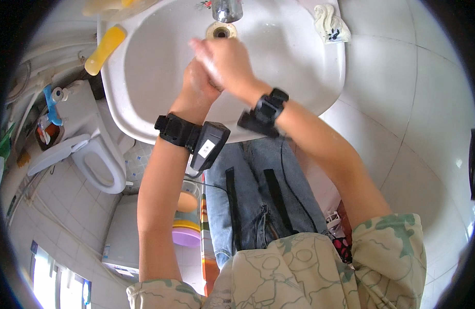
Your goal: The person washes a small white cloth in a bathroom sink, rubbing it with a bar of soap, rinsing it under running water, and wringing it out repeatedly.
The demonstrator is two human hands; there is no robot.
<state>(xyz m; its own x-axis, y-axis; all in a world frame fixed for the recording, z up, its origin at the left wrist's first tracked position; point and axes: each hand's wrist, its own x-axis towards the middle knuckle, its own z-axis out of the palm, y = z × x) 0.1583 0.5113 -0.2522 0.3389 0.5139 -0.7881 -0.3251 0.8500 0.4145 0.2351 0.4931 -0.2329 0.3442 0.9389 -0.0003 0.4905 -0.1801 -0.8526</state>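
Over a white ceramic sink (156,77), my two hands press against each other, just below the drain (221,34) and the metal faucet (227,11). My left hand (200,79) is underneath, partly covered. Across it lies my right hand (230,61), slightly blurred, with whitish lather or wet shine between the two. No object shows in either hand. Black straps with box-like devices sit on both wrists. A yellow bottle-shaped item (106,50) rests on the sink's left rim. On the right rim stands a white swan-shaped ornament (331,24).
To the left is a toilet with its seat (100,166) showing and its lid raised. Purple and yellow basins (186,235) stand low beside my legs. A tiled wall (392,89) borders the sink on the right. A thin cable hangs near my jeans.
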